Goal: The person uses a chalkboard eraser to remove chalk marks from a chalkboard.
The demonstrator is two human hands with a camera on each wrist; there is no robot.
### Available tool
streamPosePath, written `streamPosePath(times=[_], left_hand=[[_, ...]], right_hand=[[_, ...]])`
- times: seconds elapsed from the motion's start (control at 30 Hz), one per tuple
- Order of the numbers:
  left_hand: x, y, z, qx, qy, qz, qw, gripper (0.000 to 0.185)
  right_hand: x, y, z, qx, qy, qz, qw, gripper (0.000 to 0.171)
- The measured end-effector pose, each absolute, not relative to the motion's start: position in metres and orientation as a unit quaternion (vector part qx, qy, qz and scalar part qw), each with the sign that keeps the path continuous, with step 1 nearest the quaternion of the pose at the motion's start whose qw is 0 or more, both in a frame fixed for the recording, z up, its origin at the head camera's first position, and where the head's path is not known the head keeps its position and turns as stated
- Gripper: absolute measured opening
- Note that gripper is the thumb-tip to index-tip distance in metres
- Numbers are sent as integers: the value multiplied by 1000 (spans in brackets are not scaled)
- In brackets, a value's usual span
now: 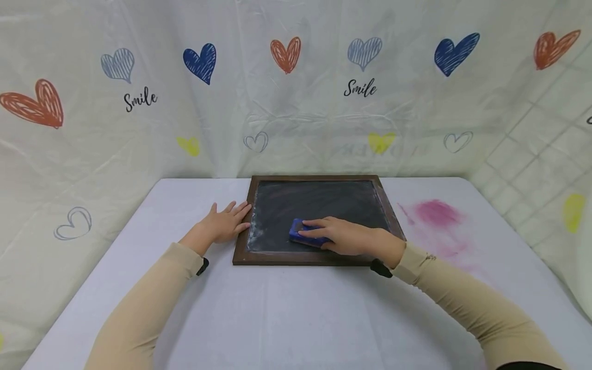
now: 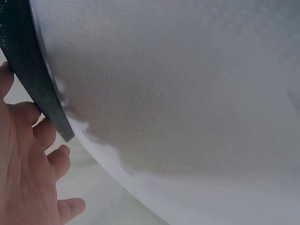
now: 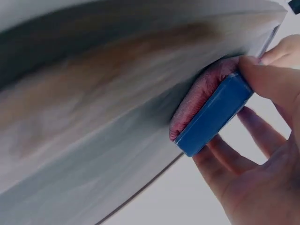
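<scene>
the white cloth-covered surface [image 1: 296, 308] carries everything, and a printed backdrop of coloured hearts [image 1: 287, 54] hangs behind it. a pink smear [image 1: 437, 213] stains the cloth to the right of the board. the rectangular dark chalkboard in a brown wooden frame [image 1: 319, 203] lies flat near the far edge of the surface. most of the slate looks dark and wiped, but a pale chalky haze remains along the board's left edge and its near left corner, so the wiping seems well along with that strip left to do. the left hand [image 1: 224, 223] lies flat with its fingers spread and straight, fingertips against the board's left frame, steadying it. the right hand [image 1: 344, 235] rests on the board's near middle, its grip curled over the small blue block eraser with a reddish felt pad [image 3: 211, 110], thumb and fingers pinching its sides. the felt faces down onto the slate.
</scene>
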State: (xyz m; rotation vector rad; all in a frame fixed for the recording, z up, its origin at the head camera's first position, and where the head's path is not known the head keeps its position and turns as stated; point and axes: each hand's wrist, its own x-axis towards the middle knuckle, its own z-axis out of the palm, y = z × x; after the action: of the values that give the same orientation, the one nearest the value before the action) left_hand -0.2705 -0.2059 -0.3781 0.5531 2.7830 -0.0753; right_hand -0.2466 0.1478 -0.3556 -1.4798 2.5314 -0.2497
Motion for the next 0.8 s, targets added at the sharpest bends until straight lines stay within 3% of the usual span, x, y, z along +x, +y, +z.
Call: streamPosePath(times=[0.17, 0.47, 0.8], left_hand=[[-275, -205, -379, 197, 969, -32, 146, 68], [-274, -205, -380, 191, 969, -29, 152, 68], [-273, -207, -381, 191, 969, -30, 154, 68]], right_hand=[[-265, 163, -354, -477, 866, -110, 103, 64], [-313, 210, -358, -386, 912, -125, 60, 58], [-326, 234, -363, -308, 945, -106, 34, 59]])
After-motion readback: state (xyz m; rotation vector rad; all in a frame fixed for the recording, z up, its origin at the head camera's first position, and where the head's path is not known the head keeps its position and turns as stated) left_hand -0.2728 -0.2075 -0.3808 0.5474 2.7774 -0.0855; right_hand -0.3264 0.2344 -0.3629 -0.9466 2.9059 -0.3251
